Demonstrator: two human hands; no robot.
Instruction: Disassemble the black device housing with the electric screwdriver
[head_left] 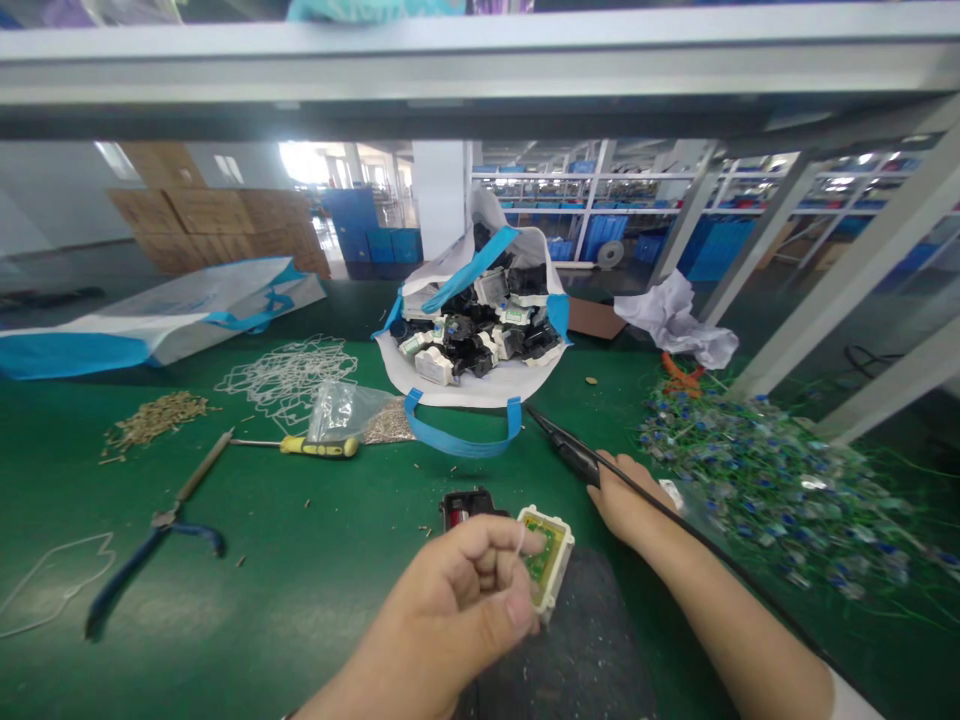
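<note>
My left hand (476,590) is closed in a pinch, with a thin white strand (520,541) showing between its fingers. Right beside those fingers is a white plastic housing (559,570) with a green circuit board (541,545) inside; the hand covers part of it. Behind them sits a black housing part (472,503) with something red in it. My right hand (630,500) lies closed round the handle of a black corded soldering iron (574,452), whose tip points away to the left. Its cord runs back along the forearm. A dark mat (577,650) lies under the white housing.
A white bag (480,392) full of housings stands at the back. To the left lie pliers (169,520), a yellow screwdriver (319,446), white frames (292,375) and small screws (161,415). Green wires (757,490) heap at right, near slanted posts (847,270). A shelf (480,70) crosses overhead.
</note>
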